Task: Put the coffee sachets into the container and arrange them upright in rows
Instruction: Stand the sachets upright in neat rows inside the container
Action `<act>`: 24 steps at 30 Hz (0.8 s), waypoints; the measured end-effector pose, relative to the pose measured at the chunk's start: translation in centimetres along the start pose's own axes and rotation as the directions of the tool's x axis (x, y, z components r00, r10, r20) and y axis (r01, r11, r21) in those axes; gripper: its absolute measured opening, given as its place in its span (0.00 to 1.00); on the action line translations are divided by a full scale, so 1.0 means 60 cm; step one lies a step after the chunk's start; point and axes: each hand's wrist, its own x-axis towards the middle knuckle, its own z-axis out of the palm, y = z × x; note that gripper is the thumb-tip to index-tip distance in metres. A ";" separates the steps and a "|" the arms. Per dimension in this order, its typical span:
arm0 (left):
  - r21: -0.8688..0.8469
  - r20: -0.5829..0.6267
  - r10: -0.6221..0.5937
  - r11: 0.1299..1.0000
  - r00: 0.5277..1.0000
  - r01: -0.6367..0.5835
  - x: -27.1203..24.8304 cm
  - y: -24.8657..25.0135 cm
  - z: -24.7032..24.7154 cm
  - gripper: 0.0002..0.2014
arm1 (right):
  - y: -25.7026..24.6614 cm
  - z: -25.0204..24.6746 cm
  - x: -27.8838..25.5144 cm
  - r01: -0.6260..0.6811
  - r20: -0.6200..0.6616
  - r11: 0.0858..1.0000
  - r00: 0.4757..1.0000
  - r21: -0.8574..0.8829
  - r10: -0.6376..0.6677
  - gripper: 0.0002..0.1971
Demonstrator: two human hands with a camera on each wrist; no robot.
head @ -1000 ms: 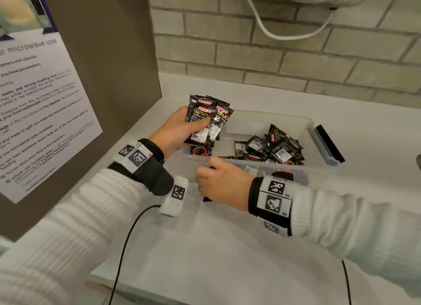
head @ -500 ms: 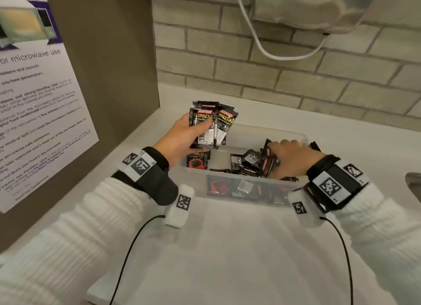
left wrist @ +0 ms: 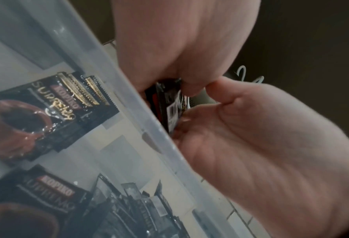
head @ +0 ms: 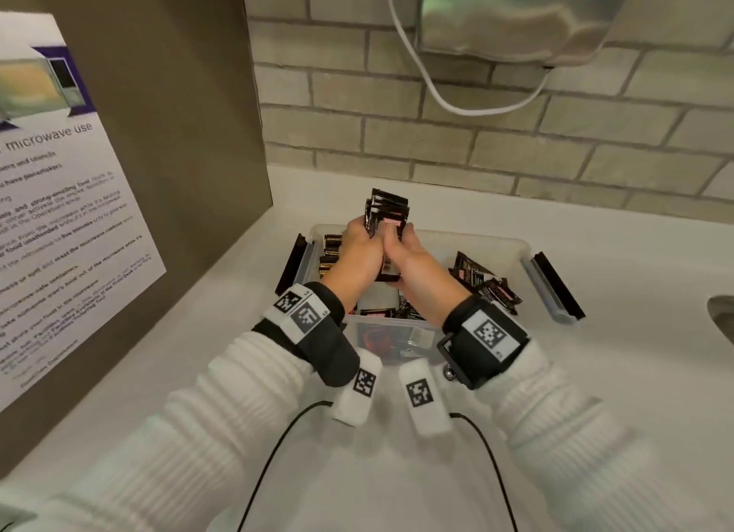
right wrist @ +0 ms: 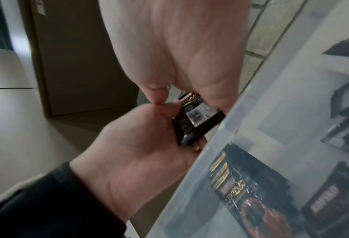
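Both hands hold one stack of black coffee sachets [head: 387, 217] upright above the left half of the clear plastic container [head: 476, 242]. My left hand [head: 359, 251] grips the stack's left side and my right hand [head: 413, 259] grips its right side. The left wrist view shows the stack [left wrist: 169, 103] pinched between my left hand [left wrist: 169, 40] and right hand [left wrist: 271, 145]; the right wrist view shows the same stack [right wrist: 196, 119]. A few sachets [head: 331, 253] stand against the container's left wall. Loose sachets [head: 484, 285] lie heaped at its right, and others lie flat on the bottom [left wrist: 57, 109].
The container sits on a white counter [head: 397, 472] with black lid clips [head: 556, 285] at both ends. A brown panel with a microwave notice [head: 59, 233] stands on the left, a brick wall [head: 516, 154] behind. A sink edge [head: 723, 317] shows at far right.
My right hand left the loose heap at the container's right and came over to the stack in my left hand. Both hands now grip it together.
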 end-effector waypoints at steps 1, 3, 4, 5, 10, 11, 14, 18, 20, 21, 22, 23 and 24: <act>-0.111 0.073 -0.029 0.993 0.997 0.037 -0.004 0.002 0.000 0.22 | 0.002 0.001 0.003 -0.009 0.020 0.999 1.000 0.049 0.008 0.34; -0.301 0.260 -0.039 0.946 0.965 0.119 -0.012 0.000 -0.004 0.24 | 0.007 0.000 0.004 -0.021 0.053 0.989 0.999 0.150 0.013 0.28; -0.315 0.304 -0.024 0.941 0.952 0.124 -0.015 -0.001 -0.009 0.26 | 0.008 -0.002 0.003 -0.027 0.052 0.977 0.998 0.213 0.016 0.23; -0.278 0.301 -0.013 0.955 0.954 0.101 -0.017 0.001 -0.013 0.27 | 0.010 -0.006 0.003 -0.033 0.045 0.957 0.999 0.288 0.021 0.18; -0.153 0.109 -0.004 0.988 0.994 0.021 0.003 -0.020 -0.027 0.28 | 0.012 -0.032 -0.003 -0.103 0.040 0.842 0.994 0.530 0.097 0.09; -0.172 0.159 -0.030 0.983 0.987 0.058 0.005 -0.027 -0.029 0.32 | 0.012 -0.034 -0.004 -0.105 0.053 0.856 0.994 0.506 0.091 0.09; -0.232 0.290 -0.037 0.967 0.956 0.108 0.004 -0.037 -0.032 0.22 | 0.014 -0.031 -0.008 -0.060 0.004 0.932 0.998 0.357 0.063 0.11; -0.330 0.283 -0.011 0.938 0.959 0.108 0.003 -0.037 -0.034 0.16 | 0.021 -0.028 0.000 0.018 -0.104 0.954 0.994 0.298 0.014 0.16; -0.394 0.259 -0.009 0.912 0.966 0.114 0.005 -0.039 -0.036 0.16 | 0.024 -0.027 0.004 0.025 -0.106 0.942 0.994 0.333 0.011 0.15; -0.419 0.240 -0.014 0.900 0.971 0.116 0.006 -0.038 -0.038 0.16 | 0.025 -0.028 0.006 0.031 -0.122 0.938 0.993 0.346 0.012 0.15; -0.447 0.231 -0.014 0.887 0.973 0.119 0.006 -0.039 -0.039 0.16 | 0.027 -0.029 0.007 0.042 -0.156 0.938 0.988 0.344 0.013 0.15; -0.460 0.223 -0.013 0.880 0.975 0.117 0.006 -0.039 -0.041 0.15 | 0.028 -0.031 0.008 0.056 -0.198 0.941 0.980 0.334 0.012 0.16; -0.471 0.213 -0.013 0.875 0.977 0.115 0.006 -0.039 -0.041 0.15 | 0.029 -0.033 0.009 0.066 -0.243 0.945 0.970 0.320 0.015 0.15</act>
